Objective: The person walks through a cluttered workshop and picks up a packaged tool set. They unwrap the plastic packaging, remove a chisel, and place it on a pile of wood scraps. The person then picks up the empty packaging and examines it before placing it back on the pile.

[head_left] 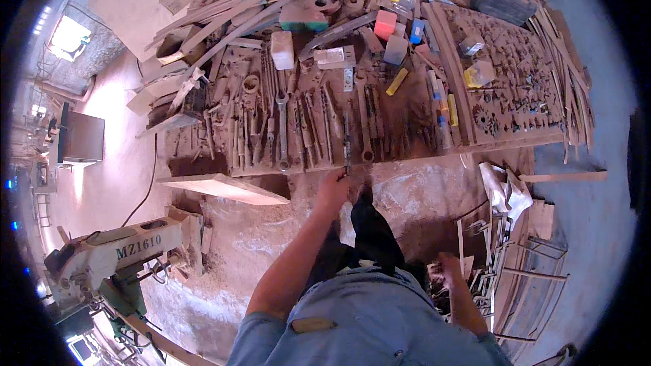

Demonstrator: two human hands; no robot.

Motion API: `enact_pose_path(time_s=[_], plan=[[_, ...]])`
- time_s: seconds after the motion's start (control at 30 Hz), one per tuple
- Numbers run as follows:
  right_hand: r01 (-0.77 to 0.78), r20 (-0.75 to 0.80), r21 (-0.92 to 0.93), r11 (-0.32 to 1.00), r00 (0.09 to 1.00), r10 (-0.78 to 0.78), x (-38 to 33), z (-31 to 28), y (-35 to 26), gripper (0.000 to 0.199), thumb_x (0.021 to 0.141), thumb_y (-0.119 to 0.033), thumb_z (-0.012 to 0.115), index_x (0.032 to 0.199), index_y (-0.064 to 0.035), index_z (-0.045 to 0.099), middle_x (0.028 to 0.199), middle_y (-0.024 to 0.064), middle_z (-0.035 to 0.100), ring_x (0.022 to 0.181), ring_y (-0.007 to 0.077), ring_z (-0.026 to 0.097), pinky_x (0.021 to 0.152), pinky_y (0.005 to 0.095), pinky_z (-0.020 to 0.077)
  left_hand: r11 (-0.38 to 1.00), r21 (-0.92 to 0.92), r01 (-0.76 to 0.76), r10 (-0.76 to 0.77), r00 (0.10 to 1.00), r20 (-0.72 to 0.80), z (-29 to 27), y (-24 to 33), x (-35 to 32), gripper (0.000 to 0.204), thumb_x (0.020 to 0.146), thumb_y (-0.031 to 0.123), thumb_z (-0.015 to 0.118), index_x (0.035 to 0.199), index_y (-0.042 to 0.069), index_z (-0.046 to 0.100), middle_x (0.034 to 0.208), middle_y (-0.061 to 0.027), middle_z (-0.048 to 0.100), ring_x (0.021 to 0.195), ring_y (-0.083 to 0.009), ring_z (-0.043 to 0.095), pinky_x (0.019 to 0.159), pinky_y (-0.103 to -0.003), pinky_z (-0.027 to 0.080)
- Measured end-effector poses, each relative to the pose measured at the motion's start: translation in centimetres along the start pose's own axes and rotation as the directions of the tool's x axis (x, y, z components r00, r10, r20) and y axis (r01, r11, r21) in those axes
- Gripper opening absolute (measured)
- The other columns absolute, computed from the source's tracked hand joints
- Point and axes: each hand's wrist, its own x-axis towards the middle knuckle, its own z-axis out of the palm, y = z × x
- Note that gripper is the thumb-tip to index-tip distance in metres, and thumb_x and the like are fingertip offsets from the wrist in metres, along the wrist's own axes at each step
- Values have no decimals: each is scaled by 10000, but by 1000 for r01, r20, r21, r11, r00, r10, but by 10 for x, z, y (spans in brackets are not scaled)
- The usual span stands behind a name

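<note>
My left hand [333, 191] reaches to the front edge of a dusty workbench, its fingers closed at the near end of a slim dark rod [348, 144]. That rod lies pointing away from me among other long tools. Just right of it is a long wrench [365, 118], and further left a combination wrench [283, 129] lies among rows of drill bits [308, 125]. My right hand [445, 270] hangs low beside my body, near a metal rack, holding nothing I can make out. Its fingers are blurred.
Small boxes, including a red one [385, 24], stand at the bench's back. A board [227, 188] juts from the bench's left front. A machine arm [129, 247] stands at lower left. At right, a metal rack [485, 274] sits beside a white sack [505, 190].
</note>
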Motion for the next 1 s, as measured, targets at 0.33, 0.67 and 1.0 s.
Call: enact_pose_path(time_s=[0.33, 0.67, 1.0], plan=[[94, 26, -168, 981, 996, -91, 41, 6, -166, 248, 906, -355, 599, 981, -120, 569, 756, 36, 587, 594, 168, 602, 491, 314, 534, 915, 386, -120, 223, 947, -232, 36, -4, 66, 279, 848, 208, 545, 1003, -7, 630, 945, -256, 626, 922, -427, 600, 800, -477, 479], [3, 45, -397, 918, 999, 17, 87, 8, -178, 263, 895, -301, 587, 1036, -81, 561, 775, 61, 588, 617, 163, 576, 505, 307, 515, 910, 414, 24, 155, 906, -393, 41, 24, 65, 267, 848, 186, 568, 1066, 34, 598, 1048, -212, 616, 903, -425, 608, 780, -505, 495], [97, 107, -430, 898, 993, -56, 106, 22, -221, 324, 888, -295, 600, 1092, -43, 606, 832, 73, 645, 676, 187, 629, 533, 357, 521, 852, 521, 45, 194, 898, -395, 36, 27, 39, 358, 862, 195, 550, 1203, 90, 524, 1082, -179, 595, 918, -404, 618, 747, -500, 518]])
